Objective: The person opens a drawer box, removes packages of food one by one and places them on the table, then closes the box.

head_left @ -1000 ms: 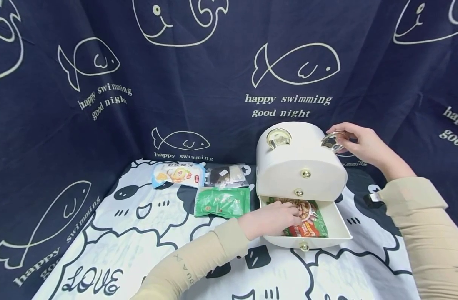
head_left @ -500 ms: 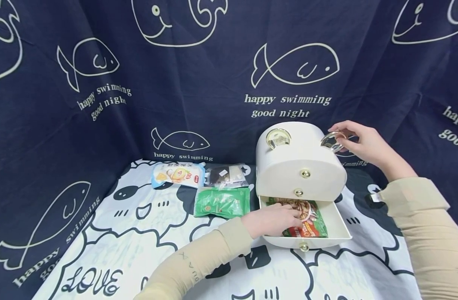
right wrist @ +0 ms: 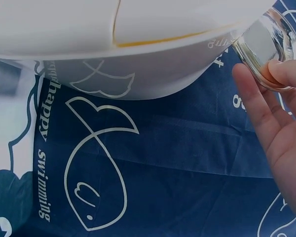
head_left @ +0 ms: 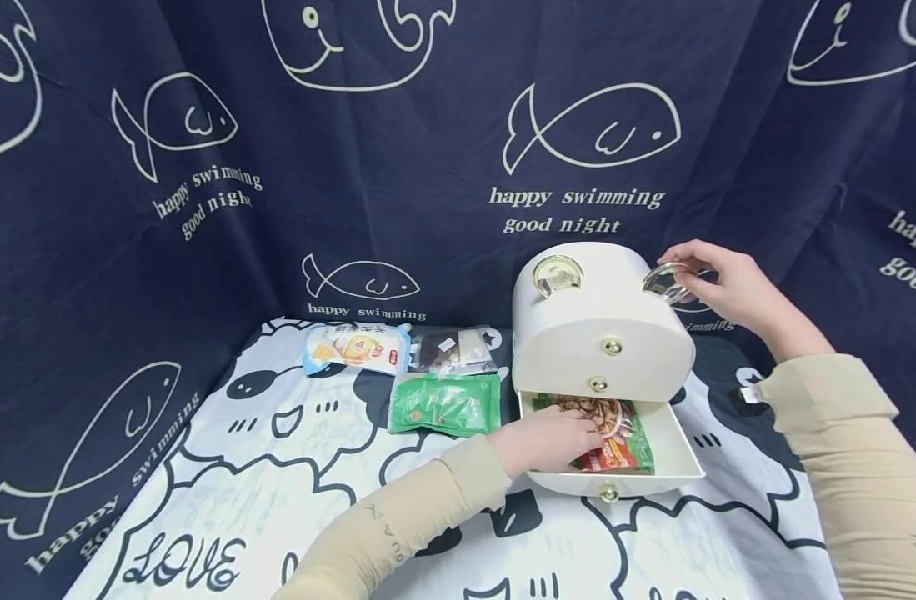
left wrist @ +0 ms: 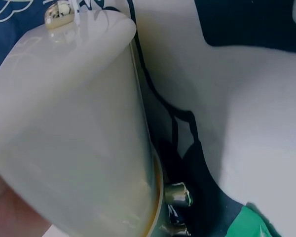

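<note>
A white rounded storage box (head_left: pixel 603 358) with small gold knobs stands at the right, its bottom drawer (head_left: pixel 686 446) pulled out. Inside that drawer lies a red and green food packet (head_left: pixel 626 446) with a food picture on it. My left hand (head_left: pixel 551 437) reaches in over the packet's left side and appears to grip it; the thumb is hidden. In the left wrist view only a blurred bit of this hand shows, beside the box. My right hand (head_left: pixel 728 279) pinches the shiny gold-rimmed ear (right wrist: pixel 266 47) on the box's right top, with thumb and fingers around its rim.
Left of the box lie a green packet (head_left: pixel 446 406), a clear packet with dark contents (head_left: pixel 450 352) and a light blue and white food packet (head_left: pixel 356 348). A second gold-rimmed ear (head_left: pixel 558 277) tops the box's left. Dark blue fish-print cloth (head_left: pixel 397 200) hangs close behind.
My left hand has shifted slightly right in the drawer, and the packet's near left corner looks a little more bunched. My right hand keeps its hold on the ear.
</note>
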The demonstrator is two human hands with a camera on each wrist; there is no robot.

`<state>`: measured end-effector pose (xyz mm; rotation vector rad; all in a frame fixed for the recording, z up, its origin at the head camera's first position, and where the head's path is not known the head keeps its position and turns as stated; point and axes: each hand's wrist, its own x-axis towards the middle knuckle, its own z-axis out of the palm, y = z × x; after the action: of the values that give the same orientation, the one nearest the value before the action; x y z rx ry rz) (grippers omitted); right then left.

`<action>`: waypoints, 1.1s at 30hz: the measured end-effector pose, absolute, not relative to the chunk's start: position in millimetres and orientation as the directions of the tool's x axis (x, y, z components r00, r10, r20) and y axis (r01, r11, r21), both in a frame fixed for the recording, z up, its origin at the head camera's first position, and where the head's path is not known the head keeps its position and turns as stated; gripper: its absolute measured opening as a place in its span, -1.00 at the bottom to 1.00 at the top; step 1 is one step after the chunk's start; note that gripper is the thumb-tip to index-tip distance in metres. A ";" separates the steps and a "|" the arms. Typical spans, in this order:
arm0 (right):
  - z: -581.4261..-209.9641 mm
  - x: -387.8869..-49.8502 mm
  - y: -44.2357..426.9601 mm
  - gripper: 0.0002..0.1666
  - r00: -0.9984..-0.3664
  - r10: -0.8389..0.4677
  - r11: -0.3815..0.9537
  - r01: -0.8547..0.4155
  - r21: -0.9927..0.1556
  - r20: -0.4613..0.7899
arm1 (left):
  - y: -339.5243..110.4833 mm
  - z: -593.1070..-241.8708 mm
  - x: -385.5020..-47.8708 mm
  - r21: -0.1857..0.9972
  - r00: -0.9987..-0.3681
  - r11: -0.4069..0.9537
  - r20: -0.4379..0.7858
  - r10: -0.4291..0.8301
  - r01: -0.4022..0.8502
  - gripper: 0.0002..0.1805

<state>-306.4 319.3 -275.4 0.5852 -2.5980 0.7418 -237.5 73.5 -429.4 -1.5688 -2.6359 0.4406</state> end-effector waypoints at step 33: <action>-281.5 -309.4 320.8 -0.74 -0.836 -0.265 0.726 -0.501 -0.471 0.480 | 83.4 -443.6 -239.3 -0.369 -0.329 0.346 0.111 0.938 0.862 -0.69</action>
<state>-309.4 320.8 -281.5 0.5911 -2.5492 0.8526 -239.3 83.4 -443.6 -1.6011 -2.3110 0.3515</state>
